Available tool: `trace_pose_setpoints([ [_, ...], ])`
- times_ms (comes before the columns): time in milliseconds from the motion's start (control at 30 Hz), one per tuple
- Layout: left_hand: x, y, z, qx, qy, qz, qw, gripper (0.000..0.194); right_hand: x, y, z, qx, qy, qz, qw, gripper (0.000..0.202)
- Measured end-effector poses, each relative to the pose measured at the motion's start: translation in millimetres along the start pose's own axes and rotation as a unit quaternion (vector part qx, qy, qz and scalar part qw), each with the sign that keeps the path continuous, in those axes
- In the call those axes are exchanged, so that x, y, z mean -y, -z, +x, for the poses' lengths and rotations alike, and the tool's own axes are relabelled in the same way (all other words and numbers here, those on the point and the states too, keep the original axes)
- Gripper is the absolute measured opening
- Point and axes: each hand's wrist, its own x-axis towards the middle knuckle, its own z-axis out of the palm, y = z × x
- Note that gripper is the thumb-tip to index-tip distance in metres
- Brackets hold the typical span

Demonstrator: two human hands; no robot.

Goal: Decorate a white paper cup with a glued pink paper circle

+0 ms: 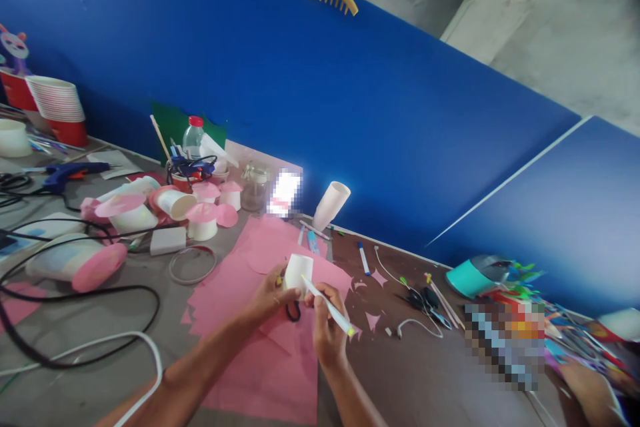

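Note:
My left hand (270, 293) is closed around a short white paper cup or tube (299, 271), held tilted over the pink paper. In my right hand (327, 327) is a white marker (331, 307) with a yellow end, gripped like a pen. The marker's tip meets the side of the white cup or appears very close to it. Something small and yellow shows by the left fingers, too small to name. Beneath both hands lie pink paper sheets (270, 373), and a black loop (293, 311), perhaps a scissors handle, shows between the hands.
Pink-and-white paper pieces (203, 220) crowd the left, with black cables and a blue glue gun (63, 175). A glass jar (255, 187) and white tube (331, 205) stand behind. Pink scraps (373, 321) and a blue marker (363, 259) lie right. Another person's hand (587, 383) is far right.

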Motion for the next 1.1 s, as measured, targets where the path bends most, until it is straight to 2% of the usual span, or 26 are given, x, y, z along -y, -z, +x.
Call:
trace_pose_setpoints([
  [467,4,1.3,3,-0.016,-0.011,0.007,1.0,0.066,0,0,0,-0.006,-0.003,-0.011,1.0,0.023],
  [933,9,4.0,5,0.012,-0.02,-0.006,1.0,0.059,-3,-1,0,0.0,-0.006,-0.007,1.0,0.018],
  [1100,15,7.1,6,0.008,-0.002,0.008,1.0,0.058,-4,-1,0,0.012,0.011,-0.015,1.0,0.019],
])
